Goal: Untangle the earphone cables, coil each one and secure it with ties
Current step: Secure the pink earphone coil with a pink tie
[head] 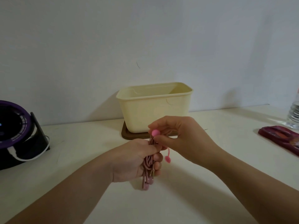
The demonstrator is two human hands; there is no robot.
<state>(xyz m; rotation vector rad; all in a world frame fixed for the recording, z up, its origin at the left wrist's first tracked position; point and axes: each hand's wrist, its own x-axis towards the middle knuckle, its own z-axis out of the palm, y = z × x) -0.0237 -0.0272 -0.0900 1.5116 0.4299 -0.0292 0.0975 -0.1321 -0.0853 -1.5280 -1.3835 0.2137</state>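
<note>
Left hand (pixel 137 160) curls round the folded pink cable (pixel 147 161), before the smooth cream box (pixel 145 113); its long axis stands upright, earbuds hanging low. Right hand (pixel 176 136) pinches a rubbery ball-headed tie (pixel 155 132) at its top

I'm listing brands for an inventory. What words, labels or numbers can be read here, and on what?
No text can be read.
Red pouch: orange print, too blurred to read.
Purple fan: pale marks on the ring, too small to read.
Cream box, bottle, earphone cable, tie: no lettering visible.
</note>
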